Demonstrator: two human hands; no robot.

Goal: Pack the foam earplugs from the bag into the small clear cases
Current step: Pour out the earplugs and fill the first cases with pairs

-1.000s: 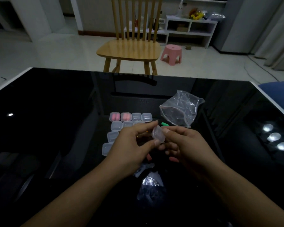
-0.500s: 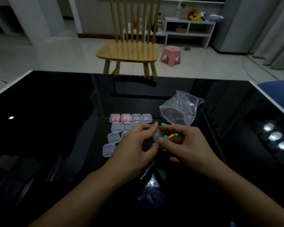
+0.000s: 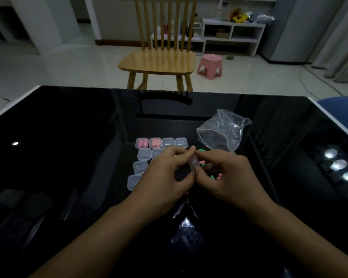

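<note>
Case (image 3: 193,165) between both hands (pinched)

Glossy black table (image 3: 68,157), clear cases (image 3: 144,153) — two holding pink earplugs (image 3: 149,142) — a transparent bag (image 3: 222,131), loose green earplug (image 3: 201,151), pink stool (image 3: 210,64).

Dim room, pale tiled floor (image 3: 58,63). Far centre, wooden chair (image 3: 159,59); right of it, pink stool (image 3: 209,64), white shelf unit (image 3: 232,35), grey curtains (image 3: 338,37).
</note>
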